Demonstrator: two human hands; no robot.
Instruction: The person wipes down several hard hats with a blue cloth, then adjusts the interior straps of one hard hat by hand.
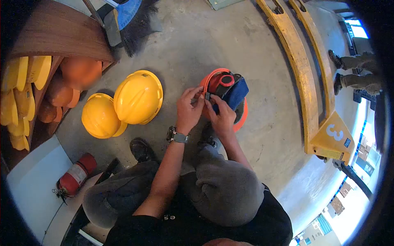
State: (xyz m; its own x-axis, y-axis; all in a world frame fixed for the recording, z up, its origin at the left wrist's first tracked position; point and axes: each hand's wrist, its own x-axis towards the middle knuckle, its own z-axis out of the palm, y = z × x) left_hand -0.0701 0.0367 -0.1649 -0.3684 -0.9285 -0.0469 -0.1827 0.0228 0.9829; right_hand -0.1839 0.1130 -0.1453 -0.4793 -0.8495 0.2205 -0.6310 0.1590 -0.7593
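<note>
My left hand and my right hand meet at an upturned orange hard hat, which I hold in front of my knees above the concrete floor. Both sets of fingers pinch the grey strap and red inner harness at the hat's near rim. A blue pad shows inside the hat. A watch sits on my left wrist. I am crouched, with grey trousers and dark shoes below.
Two yellow hard hats lie on the floor at left. A wooden shelf holds more yellow and orange hats. A red fire extinguisher lies at lower left. A yellow pallet jack stands at right, with another person's legs beyond it.
</note>
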